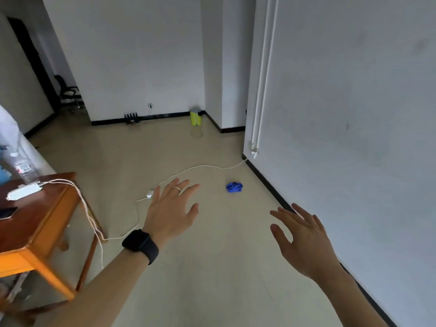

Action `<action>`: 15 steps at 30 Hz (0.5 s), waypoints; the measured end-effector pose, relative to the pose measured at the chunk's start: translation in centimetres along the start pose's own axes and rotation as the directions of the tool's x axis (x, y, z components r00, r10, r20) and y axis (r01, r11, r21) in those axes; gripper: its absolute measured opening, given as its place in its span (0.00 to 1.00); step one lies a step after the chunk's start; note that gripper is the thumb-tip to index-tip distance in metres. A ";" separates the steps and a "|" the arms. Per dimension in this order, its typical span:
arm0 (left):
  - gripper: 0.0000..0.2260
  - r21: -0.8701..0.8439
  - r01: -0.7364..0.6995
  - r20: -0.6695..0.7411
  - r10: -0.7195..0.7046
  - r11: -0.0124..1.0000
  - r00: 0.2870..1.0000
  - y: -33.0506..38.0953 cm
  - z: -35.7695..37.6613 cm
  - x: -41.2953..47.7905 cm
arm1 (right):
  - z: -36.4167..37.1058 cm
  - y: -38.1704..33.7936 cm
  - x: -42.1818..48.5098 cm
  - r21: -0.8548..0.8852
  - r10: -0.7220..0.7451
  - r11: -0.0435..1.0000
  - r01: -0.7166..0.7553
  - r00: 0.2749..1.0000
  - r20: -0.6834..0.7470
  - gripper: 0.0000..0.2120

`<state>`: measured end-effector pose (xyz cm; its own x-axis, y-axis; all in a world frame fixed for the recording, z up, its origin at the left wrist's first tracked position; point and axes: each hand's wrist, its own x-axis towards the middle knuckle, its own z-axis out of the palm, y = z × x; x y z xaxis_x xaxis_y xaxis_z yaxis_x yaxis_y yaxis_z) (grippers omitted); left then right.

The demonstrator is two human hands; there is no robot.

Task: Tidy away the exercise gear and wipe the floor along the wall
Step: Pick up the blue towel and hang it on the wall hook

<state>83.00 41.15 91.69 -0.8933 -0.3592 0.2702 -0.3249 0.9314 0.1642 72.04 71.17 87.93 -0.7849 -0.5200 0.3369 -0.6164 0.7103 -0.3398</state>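
Observation:
A crumpled blue cloth (234, 187) lies on the beige floor (200, 267), a short way out from the white wall (354, 138) on the right and its black skirting. My left hand (171, 210) is stretched forward above the floor with its fingers spread, holding nothing; it wears a ring and a black watch. My right hand (303, 239) is also out in front, fingers straight and empty, close to the skirting. The cloth lies beyond both hands, between them.
A wooden side table (40, 230) stands at the left with a plastic bottle (20, 159) and a white adapter (23, 191) on it. A white cable (188, 169) trails across the floor to the wall. A yellow-green bin (195, 116) stands in the far corner.

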 end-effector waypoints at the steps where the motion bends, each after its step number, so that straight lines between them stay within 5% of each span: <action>1: 0.30 -0.002 0.012 -0.004 -0.012 1.000 1.000 -0.7 0.4 1.6 | 0.5 -0.1 2.1 -0.004 -0.019 1.000 0.019 1.000 0.000 0.20; 5: 0.28 -0.024 0.077 -0.024 -0.077 0.997 0.997 -4.3 2.8 8.4 | 2.8 -0.3 11.0 -0.020 -0.071 0.997 0.071 0.997 0.008 0.25; 15: 0.24 -0.074 0.088 -0.023 -0.090 0.993 0.996 -16.2 8.3 29.3 | 11.5 -2.1 34.5 -0.084 -0.062 0.994 0.067 0.996 0.059 0.20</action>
<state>59.50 15.99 89.04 -0.8531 -0.4425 0.2763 -0.3780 0.8893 0.2573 45.53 46.27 90.15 -0.7472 -0.5905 0.3049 -0.6604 0.7110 -0.2414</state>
